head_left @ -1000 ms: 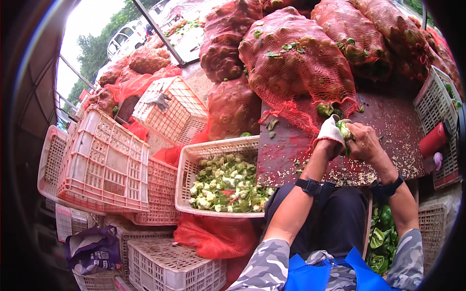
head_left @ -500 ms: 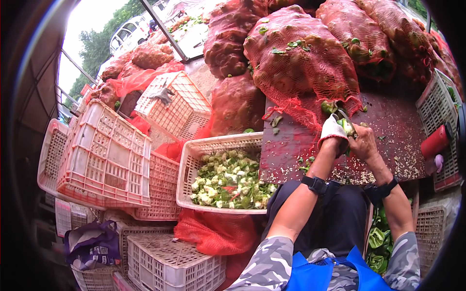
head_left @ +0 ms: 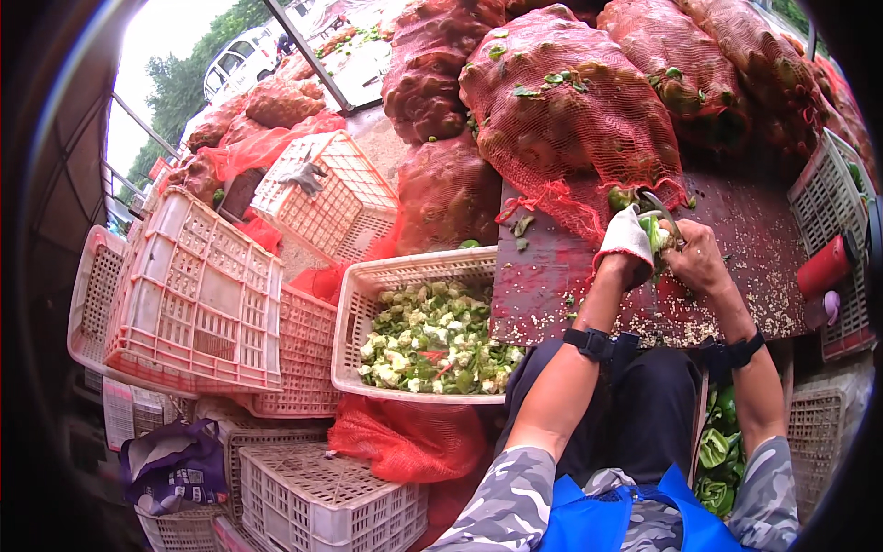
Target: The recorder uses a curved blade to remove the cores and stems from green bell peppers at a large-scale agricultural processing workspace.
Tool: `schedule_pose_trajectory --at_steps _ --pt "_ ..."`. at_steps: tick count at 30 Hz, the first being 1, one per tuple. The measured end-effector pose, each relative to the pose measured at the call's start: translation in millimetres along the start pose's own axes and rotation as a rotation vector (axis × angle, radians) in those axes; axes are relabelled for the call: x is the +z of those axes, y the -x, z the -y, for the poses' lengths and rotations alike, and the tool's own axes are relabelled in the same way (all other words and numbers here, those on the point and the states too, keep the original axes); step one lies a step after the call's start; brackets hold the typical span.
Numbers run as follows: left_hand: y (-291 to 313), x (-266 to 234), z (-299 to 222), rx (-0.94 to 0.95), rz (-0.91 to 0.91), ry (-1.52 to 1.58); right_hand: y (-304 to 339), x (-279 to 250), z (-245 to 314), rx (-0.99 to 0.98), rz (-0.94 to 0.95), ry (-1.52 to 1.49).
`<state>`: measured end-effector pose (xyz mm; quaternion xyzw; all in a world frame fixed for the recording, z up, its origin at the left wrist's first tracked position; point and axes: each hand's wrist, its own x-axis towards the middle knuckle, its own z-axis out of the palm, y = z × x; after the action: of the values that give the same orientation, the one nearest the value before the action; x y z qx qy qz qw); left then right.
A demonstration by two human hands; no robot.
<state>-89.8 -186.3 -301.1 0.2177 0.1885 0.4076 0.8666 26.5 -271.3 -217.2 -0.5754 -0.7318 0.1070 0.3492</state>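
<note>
On the dark red board (head_left: pixel 736 248) below red mesh sacks (head_left: pixel 570 110), our gloved left hand (head_left: pixel 625 237) still grips a green pepper (head_left: pixel 655 235); our right hand (head_left: pixel 697 259) stays closed on a blade, now nearer. Scraps fill the crate (head_left: pixel 368 285) beside us.

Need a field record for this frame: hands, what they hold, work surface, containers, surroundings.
left hand: in a white glove, holding a green pepper
right hand: bare, closed on a knife at the pepper
work surface: dark red board speckled with pale seeds
container: white crate left of the board, filled with cut green pieces
behind board: red mesh sacks, full
left side: stacked empty crates
board's right edge: red cylinder
</note>
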Motion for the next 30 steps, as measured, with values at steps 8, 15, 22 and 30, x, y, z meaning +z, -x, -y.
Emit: schedule_pose_trajectory --at_steps 8,15,22,30 --pt "-5 -3 6 0.299 -0.221 -0.955 -2 23 -15 -0.044 -0.204 0.02" --pt "-12 4 11 0.295 -0.226 -0.603 -1 35 -31 0.011 -0.213 0.117" --pt "-20 -12 18 0.269 -0.408 -0.751 -5 45 -35 -0.008 -0.352 0.077" --pt "-8 -28 -4 0.036 -0.32 0.082 -10 13 -23 0.26 -0.291 -0.04"
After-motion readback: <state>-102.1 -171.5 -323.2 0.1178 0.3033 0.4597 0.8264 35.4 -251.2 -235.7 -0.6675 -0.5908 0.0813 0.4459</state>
